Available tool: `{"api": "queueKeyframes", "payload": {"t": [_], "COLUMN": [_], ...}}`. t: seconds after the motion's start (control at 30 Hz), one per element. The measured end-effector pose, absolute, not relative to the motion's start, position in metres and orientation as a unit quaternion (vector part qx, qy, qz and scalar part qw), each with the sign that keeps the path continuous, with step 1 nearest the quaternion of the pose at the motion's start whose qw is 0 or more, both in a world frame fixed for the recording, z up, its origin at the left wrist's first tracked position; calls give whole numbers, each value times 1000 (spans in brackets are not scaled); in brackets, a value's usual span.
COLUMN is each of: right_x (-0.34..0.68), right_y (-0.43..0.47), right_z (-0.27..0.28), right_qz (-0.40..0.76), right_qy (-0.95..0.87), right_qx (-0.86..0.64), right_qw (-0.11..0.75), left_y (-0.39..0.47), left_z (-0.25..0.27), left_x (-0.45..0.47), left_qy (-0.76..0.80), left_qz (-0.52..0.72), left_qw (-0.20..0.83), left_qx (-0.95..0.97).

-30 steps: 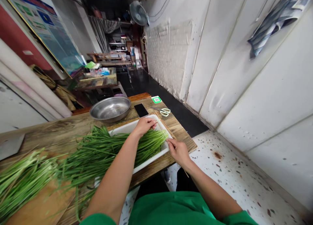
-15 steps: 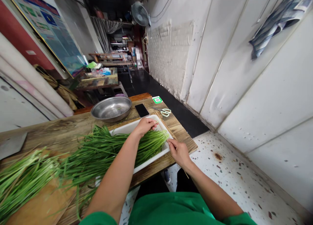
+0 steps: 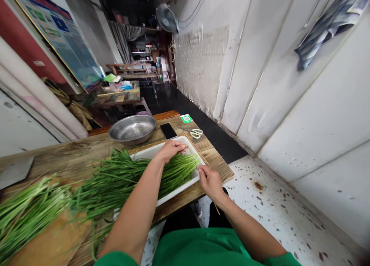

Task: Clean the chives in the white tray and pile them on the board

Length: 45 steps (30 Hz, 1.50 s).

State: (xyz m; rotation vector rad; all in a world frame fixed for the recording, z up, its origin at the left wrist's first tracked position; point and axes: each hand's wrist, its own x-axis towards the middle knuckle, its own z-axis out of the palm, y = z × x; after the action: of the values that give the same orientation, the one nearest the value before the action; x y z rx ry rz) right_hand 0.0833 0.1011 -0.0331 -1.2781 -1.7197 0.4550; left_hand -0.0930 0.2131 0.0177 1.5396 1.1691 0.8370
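Close to the body, a thin straw-coloured strand (image 3: 216, 209) dangles below the right hand (image 3: 210, 181), slightly farther left than a second ago. That hand's fingers are drawn together beside the stem ends; what they pinch is unclear. The left hand (image 3: 171, 149), almost unmoved, pinches a pale stem tip (image 3: 187, 146) above long green stalks (image 3: 176, 175), partly inside a white tray (image 3: 173, 194) on the table (image 3: 66, 154); fine handling seems to continue there. Beyond sit a metal bowl (image 3: 132, 129), phone (image 3: 168, 131) and scissors (image 3: 196, 133).

Black rectangular phone (image 3: 168, 131) flat near green-and-white QR card (image 3: 186, 118). Grey round fan (image 3: 167, 17) on wall; blue-grey patterned cloth (image 3: 326, 29) hanging right.
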Motion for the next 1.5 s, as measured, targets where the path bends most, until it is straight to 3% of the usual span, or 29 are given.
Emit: {"api": "queueKeyframes", "payload": {"t": [0.27, 0.33, 0.4, 0.47, 0.53, 0.67, 1.07, 1.33, 1.5], "right_x": [79, 81, 83, 84, 84, 83, 87, 90, 88], "right_y": [107, 105, 100, 93, 86, 77, 85, 101, 109], "right_z": [-25, -28, -33, -39, -45, -53, -45, -32, -23], "right_qz": [177, 173, 169, 169, 171, 167, 194, 177, 172], "right_qy": [-697, -702, -702, -700, -702, -706, -705, -728, -737], "right_qx": [-510, -509, -510, -505, -492, -467, -489, -514, -509], "right_qw": [472, 467, 468, 476, 486, 505, 476, 418, 411], "left_y": [202, 208, 216, 224, 229, 236, 239, 233, 228], "left_z": [33, 30, 22, 12, 1, -17, -23, -1, 3], "left_x": [-92, -100, -110, -118, -122, -123, -109, -115, -108], "left_qy": [462, 511, 599, 654, 662, 663, 667, 610, 544], "left_qz": [255, 272, 278, 230, 163, 93, 113, 221, 322], "left_qw": [453, 382, 247, 133, 99, 129, 131, 130, 270], "left_qx": [719, 720, 709, 708, 725, 732, 725, 750, 726]}}
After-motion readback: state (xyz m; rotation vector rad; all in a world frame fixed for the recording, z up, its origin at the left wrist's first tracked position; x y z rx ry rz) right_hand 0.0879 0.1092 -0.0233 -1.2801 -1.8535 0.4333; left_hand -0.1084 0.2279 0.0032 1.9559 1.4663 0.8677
